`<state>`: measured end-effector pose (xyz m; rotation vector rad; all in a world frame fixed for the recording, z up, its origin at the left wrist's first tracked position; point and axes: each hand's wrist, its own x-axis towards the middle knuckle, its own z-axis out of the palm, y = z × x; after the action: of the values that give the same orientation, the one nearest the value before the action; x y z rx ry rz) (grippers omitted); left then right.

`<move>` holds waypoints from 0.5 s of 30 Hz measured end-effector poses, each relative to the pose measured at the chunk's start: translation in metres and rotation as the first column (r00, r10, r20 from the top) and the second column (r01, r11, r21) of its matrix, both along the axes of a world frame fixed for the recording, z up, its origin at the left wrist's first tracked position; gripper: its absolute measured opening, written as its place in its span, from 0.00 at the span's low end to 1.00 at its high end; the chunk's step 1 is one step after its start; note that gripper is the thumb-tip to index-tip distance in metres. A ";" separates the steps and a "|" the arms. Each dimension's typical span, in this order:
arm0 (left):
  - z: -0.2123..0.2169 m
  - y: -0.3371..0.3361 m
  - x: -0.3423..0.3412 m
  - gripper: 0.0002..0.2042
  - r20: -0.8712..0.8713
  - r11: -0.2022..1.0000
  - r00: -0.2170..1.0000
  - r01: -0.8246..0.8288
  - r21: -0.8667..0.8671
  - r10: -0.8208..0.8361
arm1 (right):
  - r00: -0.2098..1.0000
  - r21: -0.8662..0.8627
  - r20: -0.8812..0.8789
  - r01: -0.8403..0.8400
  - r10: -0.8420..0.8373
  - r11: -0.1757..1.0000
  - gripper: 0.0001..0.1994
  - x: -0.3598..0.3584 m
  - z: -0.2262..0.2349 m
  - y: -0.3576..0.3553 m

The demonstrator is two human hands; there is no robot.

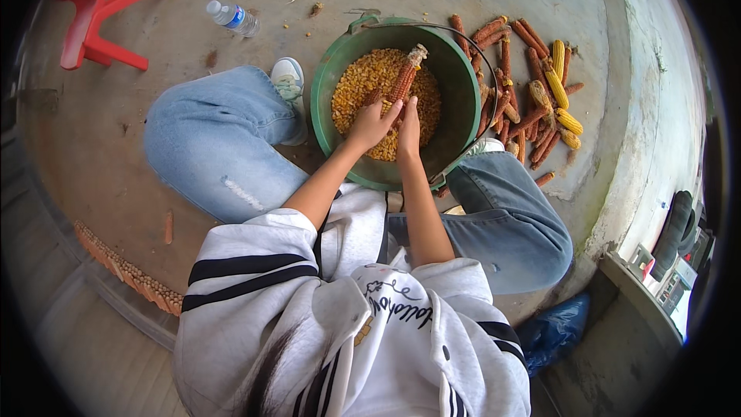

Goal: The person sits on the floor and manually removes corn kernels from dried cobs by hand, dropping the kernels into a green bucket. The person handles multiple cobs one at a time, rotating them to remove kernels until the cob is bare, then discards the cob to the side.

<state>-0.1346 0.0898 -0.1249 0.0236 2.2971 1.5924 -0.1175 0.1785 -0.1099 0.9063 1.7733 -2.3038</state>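
A green bucket (327, 96) stands on the floor between my bent legs, with loose yellow corn kernels (359, 73) in its bottom. Over the kernels I hold a mostly bare, reddish corn cob (404, 81), its pale husky end tilted up and away. My left hand (372, 125) closes on it from the left, and my right hand (410, 130) presses against its lower end from the right. Another short reddish cob end (373, 97) shows at my left fingertips; my fingers hide the rest of it. The bucket's wire handle (482, 58) hangs to the right.
Right of the bucket lies a pile of stripped cobs (505, 69) and some yellow ears of corn (557, 86). A water bottle (235, 18) and a red plastic stool (104, 19) are at the far left. A blue plastic bag (554, 332) sits near right.
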 end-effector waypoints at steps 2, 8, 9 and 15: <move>0.005 -0.001 0.003 0.21 -0.069 0.964 0.991 0.092 -0.251 -0.113 | 0.997 -0.066 0.074 -0.004 0.009 0.998 0.25 -0.007 0.002 0.008; 0.001 -0.002 0.002 0.23 -0.078 0.989 0.986 0.145 -0.036 -0.148 | 0.991 -0.194 0.062 0.129 -0.119 0.972 0.19 -0.012 0.002 0.023; -0.001 0.000 0.003 0.23 -0.106 0.990 0.985 0.134 -0.039 -0.138 | 0.995 -0.253 -0.007 0.093 -0.097 0.963 0.20 -0.012 0.002 0.024; 0.004 -0.007 -0.002 0.20 0.023 0.977 0.982 0.184 0.106 -0.187 | 0.975 -0.059 -0.179 -0.143 0.131 0.988 0.22 -0.013 0.013 0.020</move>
<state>-0.1362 0.0828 -0.1204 0.2288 2.1169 1.6003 -0.1307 0.1986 -0.0970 0.5671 1.7424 -2.4037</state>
